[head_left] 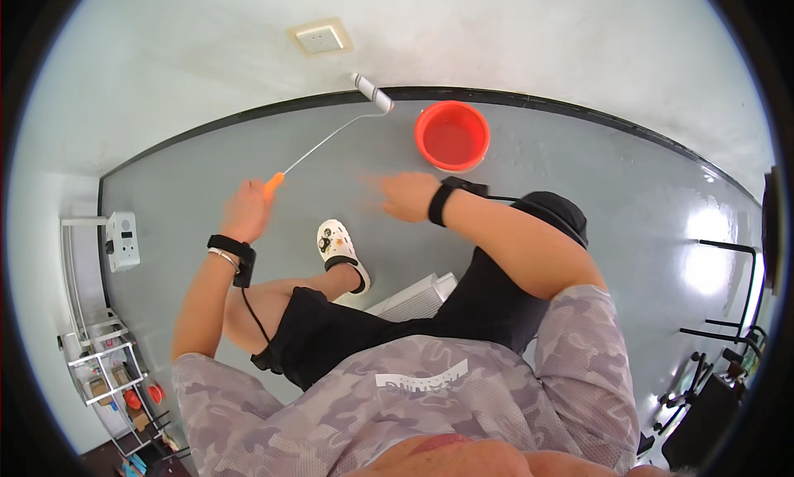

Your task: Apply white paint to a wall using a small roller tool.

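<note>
My left hand (247, 210) is closed round the orange handle of a paint roller (372, 92). Its thin metal rod runs up and to the right, and the white sleeve sits in front of the black skirting at the foot of the wall; whether it touches is hard to tell. My right hand (407, 196) hangs over the floor below a red bucket (423, 142), apart from it. Its fingers are blurred by motion but look stretched out, with nothing in them. Inside the bucket is what looks like liquid.
A white wall (538, 38) with a socket plate (320, 38) rises ahead. Wet spots lie on the grey floor (571, 146) right of the bucket. A white box-shaped device (123, 241) and a shelf rack (99, 369) stand left; dark-framed chairs (728, 324) stand right.
</note>
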{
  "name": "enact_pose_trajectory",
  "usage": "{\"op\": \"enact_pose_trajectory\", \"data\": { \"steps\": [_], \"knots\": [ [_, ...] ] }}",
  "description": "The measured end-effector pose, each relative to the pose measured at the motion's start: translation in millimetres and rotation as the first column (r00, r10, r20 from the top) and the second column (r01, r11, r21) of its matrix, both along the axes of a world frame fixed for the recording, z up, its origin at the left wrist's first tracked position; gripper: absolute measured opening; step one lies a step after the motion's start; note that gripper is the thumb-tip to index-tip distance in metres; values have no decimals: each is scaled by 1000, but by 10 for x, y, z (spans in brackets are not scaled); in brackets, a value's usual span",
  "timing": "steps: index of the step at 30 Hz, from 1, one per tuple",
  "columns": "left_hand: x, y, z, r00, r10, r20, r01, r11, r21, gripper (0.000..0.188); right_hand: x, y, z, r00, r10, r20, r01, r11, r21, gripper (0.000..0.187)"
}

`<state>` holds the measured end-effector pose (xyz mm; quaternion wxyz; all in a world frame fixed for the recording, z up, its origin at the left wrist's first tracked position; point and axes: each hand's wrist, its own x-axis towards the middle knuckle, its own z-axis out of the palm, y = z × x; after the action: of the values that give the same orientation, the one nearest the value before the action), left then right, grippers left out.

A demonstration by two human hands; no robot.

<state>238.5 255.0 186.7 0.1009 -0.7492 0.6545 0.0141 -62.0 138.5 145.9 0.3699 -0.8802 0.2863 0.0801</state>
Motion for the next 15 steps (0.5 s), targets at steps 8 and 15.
{"op": "enact_pose_trajectory", "data": {
  "steps": [8, 15],
  "knots": [
    [-29, -202, 993, 983, -87, -164, 95, 995, 40, 27, -659, 75, 237, 1000, 5, -17, -5, 999, -35, 35],
    [37, -753, 1173, 932, -140, 333, 200, 968, -153, 33, -876, 203, 318, 996, 42, -75, -44, 998, -36, 34]
  ]
}}
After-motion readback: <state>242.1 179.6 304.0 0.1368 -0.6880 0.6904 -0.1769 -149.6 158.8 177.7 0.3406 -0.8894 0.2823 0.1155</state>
